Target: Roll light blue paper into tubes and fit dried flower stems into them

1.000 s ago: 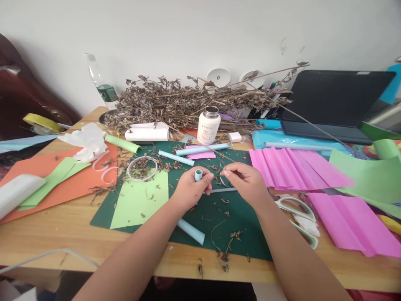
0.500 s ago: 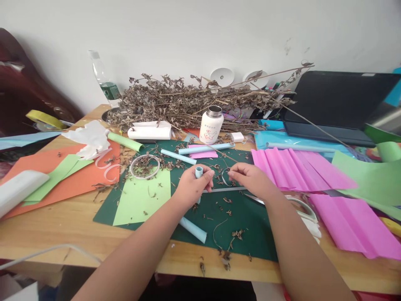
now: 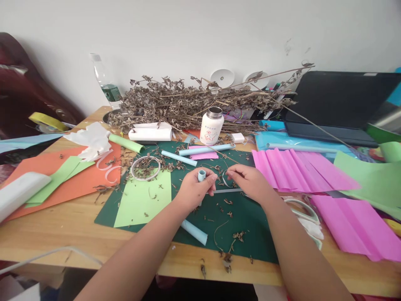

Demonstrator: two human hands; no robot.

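My left hand (image 3: 196,186) is wrapped round a small light-blue paper tube (image 3: 201,175), whose open end points up between thumb and fingers. To its right, my right hand (image 3: 246,179) is closed in a pinch, and a thin curled pale strip (image 3: 224,179) hangs at its fingertips. Both hands are over the dark green mat (image 3: 250,234). Another light-blue paper tube (image 3: 194,232) lies below my left wrist. Two more, a thin blue tube (image 3: 178,158) and a longer blue tube (image 3: 208,149), lie behind the hands.
Scissors (image 3: 302,209) lie beside my right forearm. A white bottle (image 3: 211,126) stands uncapped ahead, before a heap of dried stems (image 3: 175,100). A tape roll (image 3: 145,168) sits on light-green paper (image 3: 140,205). Pink crepe paper (image 3: 294,169) and a laptop (image 3: 341,104) are at right.
My right hand has shifted slightly left and down, and my left hand slightly right, so they are closer together. The view has shifted a little; the holds look the same.
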